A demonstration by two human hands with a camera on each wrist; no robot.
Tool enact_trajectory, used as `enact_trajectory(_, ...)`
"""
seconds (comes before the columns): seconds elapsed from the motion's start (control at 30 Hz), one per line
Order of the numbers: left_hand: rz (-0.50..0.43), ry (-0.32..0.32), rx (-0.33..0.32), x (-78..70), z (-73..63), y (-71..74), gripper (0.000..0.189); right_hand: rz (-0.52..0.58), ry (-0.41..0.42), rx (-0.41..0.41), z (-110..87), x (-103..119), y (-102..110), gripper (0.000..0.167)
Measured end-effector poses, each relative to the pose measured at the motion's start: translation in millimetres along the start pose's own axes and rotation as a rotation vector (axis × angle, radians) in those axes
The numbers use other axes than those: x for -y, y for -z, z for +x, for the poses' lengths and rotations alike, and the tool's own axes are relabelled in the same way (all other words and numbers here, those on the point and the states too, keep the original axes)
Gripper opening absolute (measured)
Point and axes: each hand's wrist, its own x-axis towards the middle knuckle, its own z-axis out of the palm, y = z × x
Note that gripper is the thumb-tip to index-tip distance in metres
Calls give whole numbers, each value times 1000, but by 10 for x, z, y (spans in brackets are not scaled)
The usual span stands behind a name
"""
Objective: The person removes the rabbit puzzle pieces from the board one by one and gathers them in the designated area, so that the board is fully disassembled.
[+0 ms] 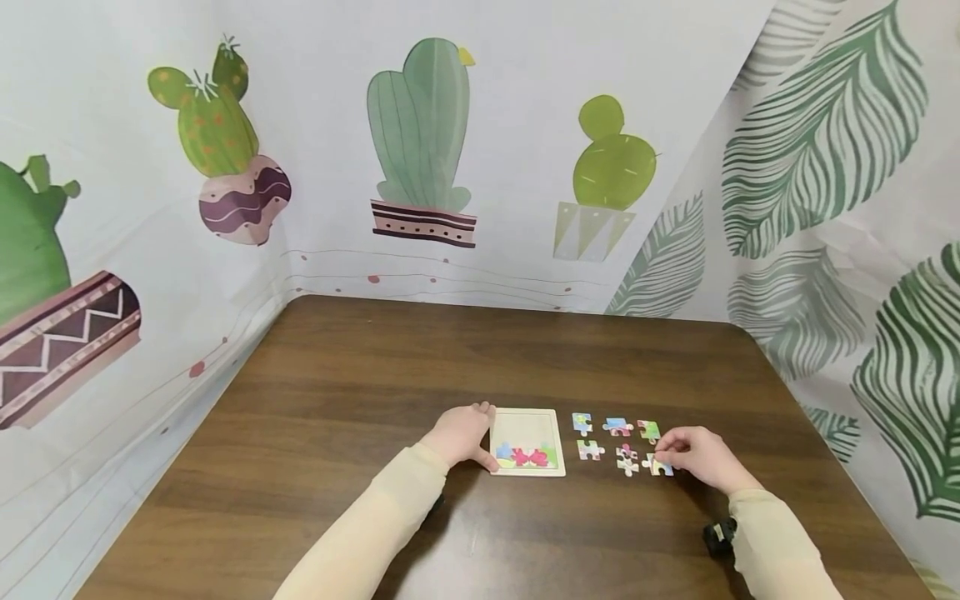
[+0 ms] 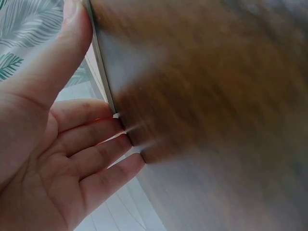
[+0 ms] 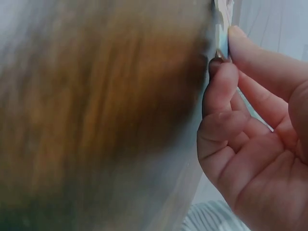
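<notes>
A shallow puzzle tray (image 1: pixel 523 425) lies on the table, with a strip of colourful picture (image 1: pixel 531 457) along its near side and pale bare board above. My left hand (image 1: pixel 459 435) rests at the tray's left side, thumb by the near corner and fingers by the far one. In the left wrist view its fairly straight fingers (image 2: pixel 103 168) touch the table. On the right, my right hand (image 1: pixel 701 457) pinches a jigsaw piece (image 1: pixel 659 466) between thumb and fingertip; the right wrist view shows that piece (image 3: pixel 222 36) edge-on, the other fingers curled in.
Several loose jigsaw pieces lie in two rough rows between tray and right hand, among them a blue-and-yellow one (image 1: pixel 581 422), a pale one (image 1: pixel 590 451) and a green one (image 1: pixel 648 430). A cloth printed with cacti and leaves hangs behind the brown table (image 1: pixel 480 350).
</notes>
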Motion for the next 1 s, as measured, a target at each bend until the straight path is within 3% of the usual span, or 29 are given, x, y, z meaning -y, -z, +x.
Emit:
enact_trajectory(0.43, 13, 3, 1, -18, -1, -9, 101, -55, -26, -49, 10, 14, -38, 15)
enact_trajectory(0.77, 10, 4, 2, -15, -3, -4, 100, 21, -6, -206, 74, 125, -103, 20)
enact_trajectory(1.0, 8, 2, -7, -14, -5, 6, 101, 117, 31, -189, 219, 342, -264, 22)
